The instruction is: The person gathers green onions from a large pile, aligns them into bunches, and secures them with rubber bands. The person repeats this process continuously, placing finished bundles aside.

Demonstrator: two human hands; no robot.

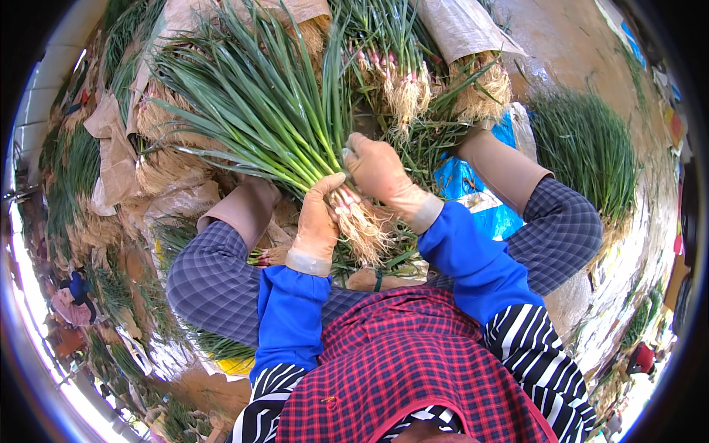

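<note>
My left hand, in a thin glove, grips a bunch of green onions just above its pale bulbs. The long green leaves fan out up and to the left, and the stringy roots hang down between my hands. My right hand, gloved too, is at the right side of the stems with its fingers curled and the fingertips close to them. Whether it pinches a leaf or stalk cannot be seen. Loose green onions with pink bulbs lie beyond my right hand, over scattered leaf scraps.
Root-on bundles in tan wrapping lie ahead and at the left. A large leafy bundle stands beyond my right knee. A blue plastic sack is under my right leg. Other people are far off at the left and right edges.
</note>
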